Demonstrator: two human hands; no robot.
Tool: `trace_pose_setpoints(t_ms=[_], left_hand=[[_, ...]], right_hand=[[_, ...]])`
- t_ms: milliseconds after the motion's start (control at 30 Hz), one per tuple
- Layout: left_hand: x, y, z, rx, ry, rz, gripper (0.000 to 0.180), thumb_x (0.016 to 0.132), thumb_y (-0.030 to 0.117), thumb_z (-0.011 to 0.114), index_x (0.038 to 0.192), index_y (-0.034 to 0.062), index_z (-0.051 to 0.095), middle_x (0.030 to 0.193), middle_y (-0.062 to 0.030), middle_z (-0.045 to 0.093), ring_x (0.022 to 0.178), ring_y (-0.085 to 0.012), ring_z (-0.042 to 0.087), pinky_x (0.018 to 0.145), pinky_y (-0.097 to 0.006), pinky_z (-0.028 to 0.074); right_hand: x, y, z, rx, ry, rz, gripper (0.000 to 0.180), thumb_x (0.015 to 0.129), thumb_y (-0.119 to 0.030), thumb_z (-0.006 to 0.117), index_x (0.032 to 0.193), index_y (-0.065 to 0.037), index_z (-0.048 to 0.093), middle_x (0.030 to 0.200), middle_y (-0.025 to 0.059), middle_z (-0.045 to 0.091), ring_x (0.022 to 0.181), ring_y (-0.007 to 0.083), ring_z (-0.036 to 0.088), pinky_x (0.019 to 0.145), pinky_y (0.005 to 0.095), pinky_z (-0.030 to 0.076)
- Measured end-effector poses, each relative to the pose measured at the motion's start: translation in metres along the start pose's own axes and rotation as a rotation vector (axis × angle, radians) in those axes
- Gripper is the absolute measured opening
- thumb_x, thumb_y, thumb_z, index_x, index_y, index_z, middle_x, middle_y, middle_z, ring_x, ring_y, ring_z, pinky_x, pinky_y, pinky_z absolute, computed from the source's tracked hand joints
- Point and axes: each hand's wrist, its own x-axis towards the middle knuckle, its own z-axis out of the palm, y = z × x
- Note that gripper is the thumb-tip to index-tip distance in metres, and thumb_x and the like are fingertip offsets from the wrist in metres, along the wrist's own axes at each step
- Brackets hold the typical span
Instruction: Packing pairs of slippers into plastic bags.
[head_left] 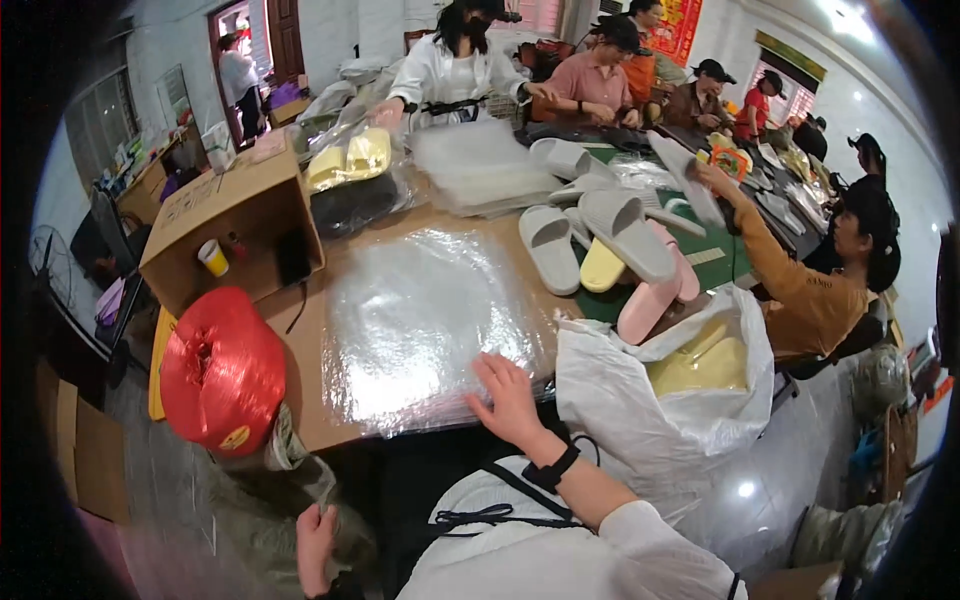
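Observation:
My right hand (505, 400) lies flat with fingers spread on the near edge of a stack of clear plastic bags (420, 320) on the brown table (310, 400). A black band is on that wrist. My left hand (315, 545) hangs low by my lap, beside a crumpled grey-green sack (255, 500); whether it grips anything is unclear. Just right of my right hand stands an open white sack (630, 410) with yellow slippers (705, 365) inside.
Grey slippers (550, 250), a yellow one (600, 267) and pink ones (650, 300) lie past the sack. A red twine spool (222, 370) and an open cardboard box (240, 215) stand at left. Another stack of clear bags (480, 165) lies farther back. Several people work around the table.

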Motion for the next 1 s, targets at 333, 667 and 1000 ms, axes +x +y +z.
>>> trace_pose_setpoints(t_ms=[333,667,1000], left_hand=[[-0.035,0.118,0.011,0.597,0.23,0.241,0.069,0.078,0.036,0.078,0.131,-0.0003,0.052,0.136,-0.0276,0.048,0.123,-0.0455,0.047,0.101,-0.049,0.041],[0.079,0.173,0.082,0.41,-0.084,0.968,0.067,0.083,0.04,0.074,0.137,0.0056,0.051,0.156,-0.0234,0.028,0.144,-0.0465,0.024,0.114,-0.054,0.029],[0.128,0.142,0.136,0.438,-0.055,0.91,0.058,0.089,0.049,0.064,0.134,0.0133,0.057,0.148,-0.0194,0.044,0.139,-0.0425,0.036,0.116,-0.055,0.024]], right_hand=[[0.055,0.035,-0.082,0.507,0.373,0.323,0.047,0.084,-0.024,0.075,0.123,-0.003,0.059,0.119,0.0167,0.059,0.11,0.0319,0.056,0.091,0.0381,0.049],[0.091,0.222,-0.154,-0.073,0.784,0.69,0.074,0.08,-0.032,0.077,0.133,0.011,0.047,0.136,0.03,0.049,0.127,0.0423,0.046,0.109,0.0461,0.035],[0.103,0.213,-0.157,0.946,0.987,0.584,0.022,0.095,-0.017,0.061,0.112,-0.005,0.053,0.074,0.0013,0.056,0.046,0.0066,0.045,0.038,0.0208,0.031]])
